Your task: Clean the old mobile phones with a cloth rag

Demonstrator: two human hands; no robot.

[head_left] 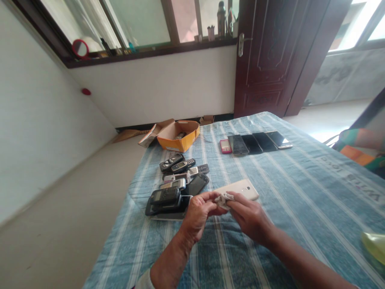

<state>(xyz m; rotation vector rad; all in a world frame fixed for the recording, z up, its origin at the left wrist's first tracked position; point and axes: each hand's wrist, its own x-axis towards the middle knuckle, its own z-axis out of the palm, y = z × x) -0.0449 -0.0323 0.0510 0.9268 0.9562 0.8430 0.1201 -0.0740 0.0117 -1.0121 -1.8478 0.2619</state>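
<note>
My right hand point(248, 214) pinches a crumpled white tissue or cloth point(224, 200) in its fingertips. My left hand point(200, 210) is closed against the same wad, its fingers curled round something small that stays hidden. Just beyond both hands a gold smartphone point(240, 189) lies back side up on the bed, partly covered by my fingers. To the left of my left hand is a heap of old phones; a black keypad phone point(165, 197) sits on top at its near end, and a dark touchscreen phone point(197, 183) leans at its right side.
An open orange cardboard box point(180, 138) with a phone inside stands at the bed's far left edge. Several dark smartphones point(252, 143) overlap in a row at the far side, beside a small pink device point(225, 146). A yellow-green item point(374, 245) lies at the right edge of the striped bedcover point(300, 208).
</note>
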